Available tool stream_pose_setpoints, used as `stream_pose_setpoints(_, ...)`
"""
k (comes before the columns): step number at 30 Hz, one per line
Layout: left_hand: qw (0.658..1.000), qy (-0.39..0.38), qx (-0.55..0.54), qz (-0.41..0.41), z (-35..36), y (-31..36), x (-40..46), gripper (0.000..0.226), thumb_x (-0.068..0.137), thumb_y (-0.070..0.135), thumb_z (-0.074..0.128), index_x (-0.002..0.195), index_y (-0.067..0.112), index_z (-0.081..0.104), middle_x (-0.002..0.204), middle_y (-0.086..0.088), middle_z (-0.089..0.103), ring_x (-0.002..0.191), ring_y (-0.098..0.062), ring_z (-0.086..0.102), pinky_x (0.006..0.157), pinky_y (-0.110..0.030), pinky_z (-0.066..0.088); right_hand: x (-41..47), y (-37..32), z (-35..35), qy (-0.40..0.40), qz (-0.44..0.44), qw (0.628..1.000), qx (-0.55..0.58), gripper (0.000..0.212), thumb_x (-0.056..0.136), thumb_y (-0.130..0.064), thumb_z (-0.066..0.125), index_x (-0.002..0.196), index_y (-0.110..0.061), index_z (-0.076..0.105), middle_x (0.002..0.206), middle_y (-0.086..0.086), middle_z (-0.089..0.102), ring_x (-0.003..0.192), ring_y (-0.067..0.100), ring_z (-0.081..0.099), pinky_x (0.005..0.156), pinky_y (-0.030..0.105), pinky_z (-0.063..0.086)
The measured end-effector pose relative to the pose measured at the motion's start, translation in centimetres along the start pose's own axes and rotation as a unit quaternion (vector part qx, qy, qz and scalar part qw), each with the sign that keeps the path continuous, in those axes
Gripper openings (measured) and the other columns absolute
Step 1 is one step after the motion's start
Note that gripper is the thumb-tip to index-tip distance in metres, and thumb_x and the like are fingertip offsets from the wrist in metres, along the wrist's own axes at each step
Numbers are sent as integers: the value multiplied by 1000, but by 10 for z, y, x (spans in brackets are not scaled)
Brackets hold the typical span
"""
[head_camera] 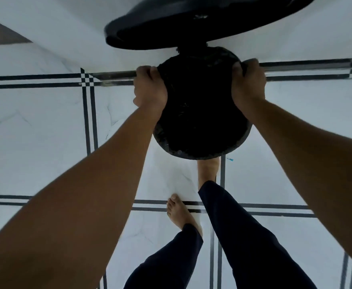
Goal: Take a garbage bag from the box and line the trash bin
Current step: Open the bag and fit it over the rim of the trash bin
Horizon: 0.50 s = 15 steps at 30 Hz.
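A round black trash bin (236, 148) stands on the floor straight below me, its black lid (191, 24) tipped up behind it. A black garbage bag (200, 105) hangs inside the bin and its edge wraps over the rim. My left hand (149, 87) grips the bag at the rim's left side. My right hand (249, 84) grips the bag at the rim's right side. The box is out of view.
The floor (46, 132) is white tile with black double lines. A white wall (66, 28) rises behind the bin. My bare right foot (207, 172) is at the bin's base, my left foot (181, 213) behind it. A small blue scrap (230, 159) lies beside the bin.
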<state>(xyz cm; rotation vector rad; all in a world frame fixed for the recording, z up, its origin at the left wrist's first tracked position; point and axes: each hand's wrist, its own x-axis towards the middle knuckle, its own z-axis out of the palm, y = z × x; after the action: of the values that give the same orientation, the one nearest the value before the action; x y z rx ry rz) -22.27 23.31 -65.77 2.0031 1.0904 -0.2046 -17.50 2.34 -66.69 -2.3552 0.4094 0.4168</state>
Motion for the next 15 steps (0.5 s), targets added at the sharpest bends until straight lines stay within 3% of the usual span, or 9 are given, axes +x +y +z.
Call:
stream_pose_setpoints(2,996,-51,-58,-32,2,-4,12,41,109,38,33,128,13,58,113,1,61,110,-23,60,98,-36,45,13,0,4,4,23,1000,-8,46,104,-46,37,119,-6,55,123,14,60,118,33,54,93,41,43)
stream_pose_setpoints(6,992,-69,-80,-68,6,-2,27,51,107,49,31,113,11,64,86,4,60,76,-12,57,78,-29,46,21,0,11,11,41,998,-49,55,106,-50,27,126,-8,55,127,13,61,121,33,55,93,39,40)
stream_pose_setpoints(9,986,-101,-81,-108,4,7,30,54,105,52,34,128,12,62,96,0,66,87,-14,63,83,-31,49,24,-4,7,-21,44,995,-81,49,108,-37,20,136,-11,51,133,13,58,126,33,51,97,39,39)
stream_pose_setpoints(11,992,-69,-56,-85,5,10,34,48,106,44,38,126,8,62,102,-8,68,93,-23,66,80,-33,49,27,-9,3,8,44,993,-106,44,107,-32,23,130,-10,54,132,14,58,125,34,51,99,42,39)
stream_pose_setpoints(13,1000,4,2,-16,6,15,37,38,106,28,38,121,4,64,114,-14,69,107,-29,66,82,-32,48,23,-14,3,91,-31,983,-154,38,104,-30,28,121,-9,56,122,12,60,116,33,55,93,44,41)
stream_pose_setpoints(15,999,35,26,8,9,25,33,33,105,12,36,119,4,64,123,-15,66,115,-29,64,88,-32,48,16,-19,6,95,-134,973,-164,36,102,-29,32,118,-9,57,115,13,62,108,33,56,87,44,42)
